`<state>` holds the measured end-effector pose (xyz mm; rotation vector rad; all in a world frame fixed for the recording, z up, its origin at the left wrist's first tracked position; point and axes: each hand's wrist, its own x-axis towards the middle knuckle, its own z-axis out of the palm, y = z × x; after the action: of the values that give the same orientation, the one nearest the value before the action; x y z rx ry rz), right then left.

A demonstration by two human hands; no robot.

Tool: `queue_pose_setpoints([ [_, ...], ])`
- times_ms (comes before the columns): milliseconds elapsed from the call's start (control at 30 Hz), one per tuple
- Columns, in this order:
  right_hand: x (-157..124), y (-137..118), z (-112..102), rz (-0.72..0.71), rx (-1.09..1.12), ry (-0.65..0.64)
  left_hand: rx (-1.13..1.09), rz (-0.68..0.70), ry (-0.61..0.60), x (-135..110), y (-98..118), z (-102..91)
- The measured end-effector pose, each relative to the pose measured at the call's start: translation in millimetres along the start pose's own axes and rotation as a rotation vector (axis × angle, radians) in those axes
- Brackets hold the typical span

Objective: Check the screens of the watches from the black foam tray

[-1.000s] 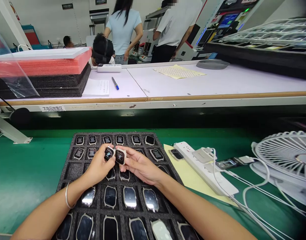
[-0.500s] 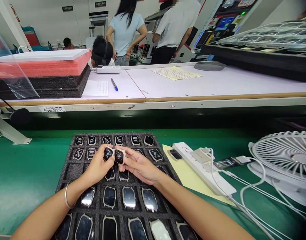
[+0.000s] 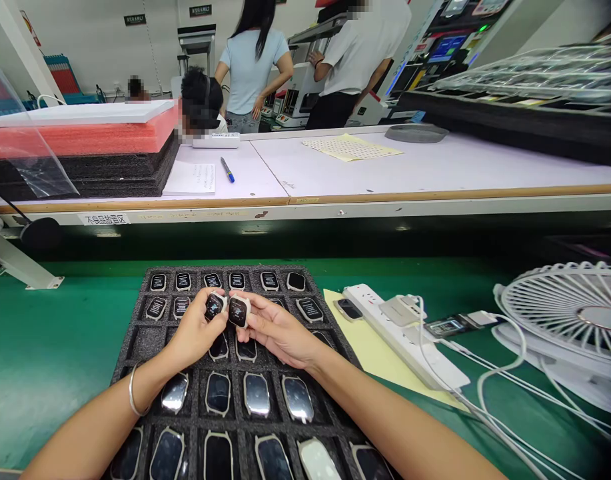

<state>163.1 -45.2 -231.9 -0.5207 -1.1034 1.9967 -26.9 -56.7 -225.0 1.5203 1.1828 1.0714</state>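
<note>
My left hand (image 3: 195, 331) pinches a small white smartwatch body (image 3: 215, 306) with a lit dark screen. My right hand (image 3: 278, 330) grips a second watch body (image 3: 238, 311) right beside it; the two nearly touch. Both hands hover over a black foam tray (image 3: 138, 340) whose pockets hold several watch bodies. Those in the far rows (image 3: 183, 281) show lit screens, those in the near rows (image 3: 258, 395) have dark glossy faces. A silver bangle (image 3: 132, 392) circles my left wrist.
A white power strip (image 3: 402, 333) with plugged chargers and cables lies right of the tray on yellow paper (image 3: 372, 350). A white fan (image 3: 568, 320) sits far right. Behind, a raised bench holds stacked foam sheets (image 3: 90, 150), paper and a pen (image 3: 228, 170). People stand beyond.
Both hands hold their watch bodies in almost the same spot. The view has shifted slightly; the people in the background moved a little.
</note>
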Motion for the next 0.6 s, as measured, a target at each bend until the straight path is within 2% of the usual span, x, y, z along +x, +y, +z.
queue_pose_setpoints([
  [267,-1.2,-2.7,-0.9,-0.009,-0.022,0.034,0.033,-0.001,0.045,0.6,2.0,-2.3],
  [600,-2.7,-3.6,0.6,-0.011,-0.013,0.007,0.023,0.002,0.065,-0.3,1.9,0.0],
])
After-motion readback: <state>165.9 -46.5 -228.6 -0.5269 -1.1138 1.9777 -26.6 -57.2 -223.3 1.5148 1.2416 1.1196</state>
